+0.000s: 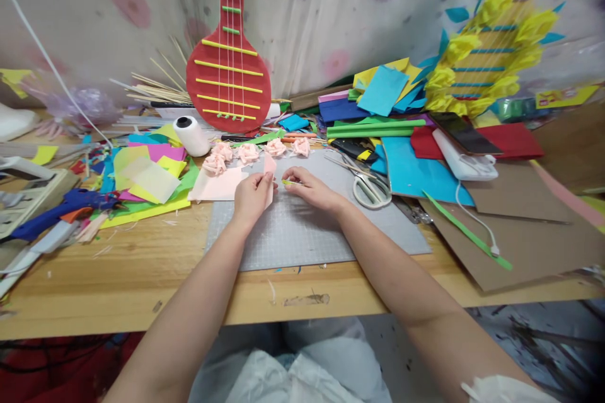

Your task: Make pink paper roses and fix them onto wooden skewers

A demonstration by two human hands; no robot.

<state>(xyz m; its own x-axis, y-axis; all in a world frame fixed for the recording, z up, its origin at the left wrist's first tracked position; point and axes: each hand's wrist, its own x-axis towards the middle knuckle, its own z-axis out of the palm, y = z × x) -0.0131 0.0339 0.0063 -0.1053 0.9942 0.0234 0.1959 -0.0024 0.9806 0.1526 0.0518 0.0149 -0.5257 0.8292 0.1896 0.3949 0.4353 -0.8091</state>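
My left hand [253, 195] pinches a pale pink paper strip [270, 167] that stands up from its fingers over the grey cutting mat [302, 233]. My right hand [309, 187] is beside it, fingertips closed on a thin yellow-green stick [289, 182] that points toward the strip. Several finished pink paper roses [248, 152] lie in a row just beyond the hands, next to a pink sheet [217, 186].
Scissors [371, 187] lie right of my right hand. A white thread spool [190, 135], a blue glue gun [51, 214], coloured paper piles [146, 176], a red cardboard instrument [229, 69], a yellow-flowered one [491, 50], a phone [466, 132] and brown card [529, 233] crowd the wooden table [142, 283].
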